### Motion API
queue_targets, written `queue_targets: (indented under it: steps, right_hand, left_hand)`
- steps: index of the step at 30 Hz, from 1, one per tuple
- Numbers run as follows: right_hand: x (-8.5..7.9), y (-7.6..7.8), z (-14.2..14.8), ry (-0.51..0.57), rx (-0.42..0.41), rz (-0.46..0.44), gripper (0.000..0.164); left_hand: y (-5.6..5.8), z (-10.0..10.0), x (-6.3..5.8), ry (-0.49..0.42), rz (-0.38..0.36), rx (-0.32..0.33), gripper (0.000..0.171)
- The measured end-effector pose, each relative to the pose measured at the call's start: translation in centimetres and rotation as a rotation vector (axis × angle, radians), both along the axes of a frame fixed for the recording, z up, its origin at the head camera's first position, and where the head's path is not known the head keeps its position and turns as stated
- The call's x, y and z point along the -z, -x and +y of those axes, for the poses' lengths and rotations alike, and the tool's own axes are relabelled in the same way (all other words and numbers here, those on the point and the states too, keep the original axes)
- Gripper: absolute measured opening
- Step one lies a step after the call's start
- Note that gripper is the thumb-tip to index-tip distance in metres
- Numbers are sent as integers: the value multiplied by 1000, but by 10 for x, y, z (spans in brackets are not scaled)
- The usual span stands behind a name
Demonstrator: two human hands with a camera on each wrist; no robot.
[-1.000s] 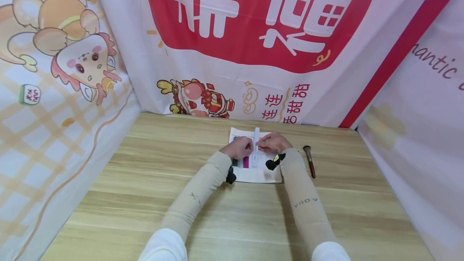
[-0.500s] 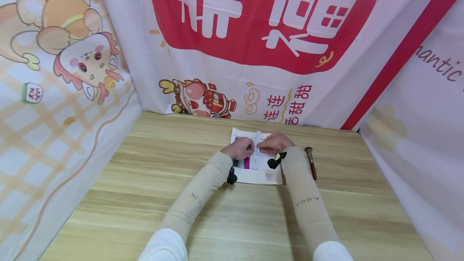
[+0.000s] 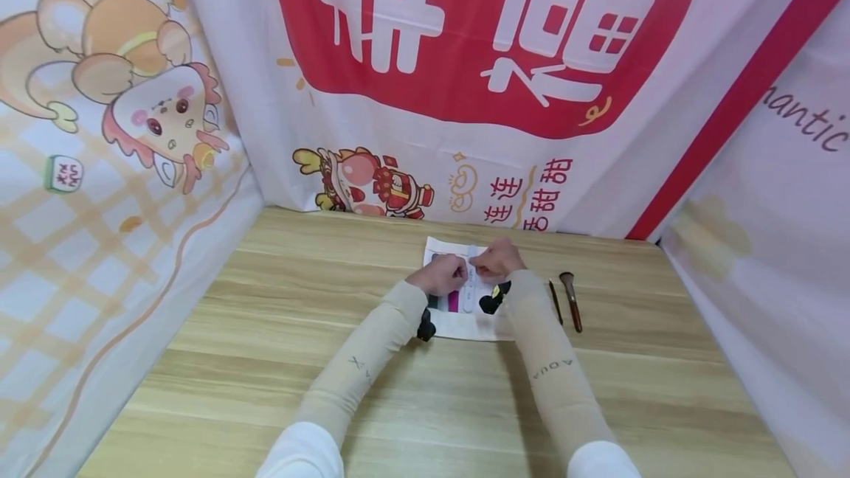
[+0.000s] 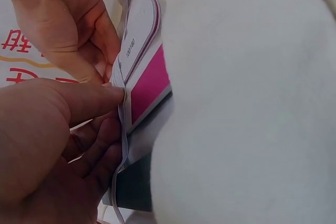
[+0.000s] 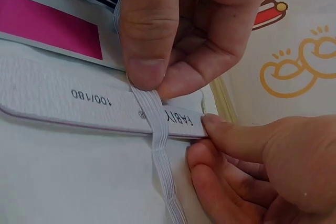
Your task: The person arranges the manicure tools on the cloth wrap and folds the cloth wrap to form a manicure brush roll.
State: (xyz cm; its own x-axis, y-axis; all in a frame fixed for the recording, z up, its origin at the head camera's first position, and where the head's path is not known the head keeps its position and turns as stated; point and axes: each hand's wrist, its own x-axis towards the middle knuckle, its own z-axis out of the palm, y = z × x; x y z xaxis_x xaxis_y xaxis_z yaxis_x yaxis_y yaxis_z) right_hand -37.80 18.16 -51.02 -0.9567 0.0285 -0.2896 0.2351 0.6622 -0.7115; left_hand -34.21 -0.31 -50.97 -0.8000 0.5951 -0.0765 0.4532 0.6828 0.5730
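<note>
A white nail file (image 5: 58, 95), marked 100/180, lies on a white cloth organizer (image 3: 471, 327). A white elastic band (image 5: 161, 156) crosses over the file near its far end. My left hand (image 3: 443, 275) pinches this band between thumb and fingers, as the left wrist view also shows. At the file's far tip, my right hand (image 3: 498, 260) holds the end between thumb and finger. To the left of the file, a flat magenta-and-white piece (image 5: 52, 24) and a dark striped piece (image 4: 135, 184) lie on the organizer, partly hidden by my left hand.
Right of the organizer, a makeup brush (image 3: 569, 301) with a brown handle lies beside a thin dark stick (image 3: 555, 302) on the wooden table (image 3: 319, 264). Printed cloth walls (image 3: 505, 146) stand at the back and both sides.
The nail file has slid slightly toward me under the band. My right hand has shifted to its far end, and the right forearm has moved left, uncovering the thin dark stick.
</note>
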Motion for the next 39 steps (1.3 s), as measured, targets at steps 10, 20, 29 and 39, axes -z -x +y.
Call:
queue_targets:
  steps: [10, 20, 29, 39]
  right_hand:
    - [6, -7, 11, 208, -12, -42, 18]
    - [12, -6, 22, 276, 11, -71, 20]
    - [5, -11, 23, 279, -93, -164, 27]
    - [-9, -6, 10, 193, -53, -185, 18]
  left_hand:
    - [0, 2, 3, -1, 3, -16, 11]
    - [-2, 2, 3, -2, 30, -19, 10]
    - [-2, 0, 1, -5, 35, -10, 11]
    - [0, -1, 2, -1, 23, 1, 12]
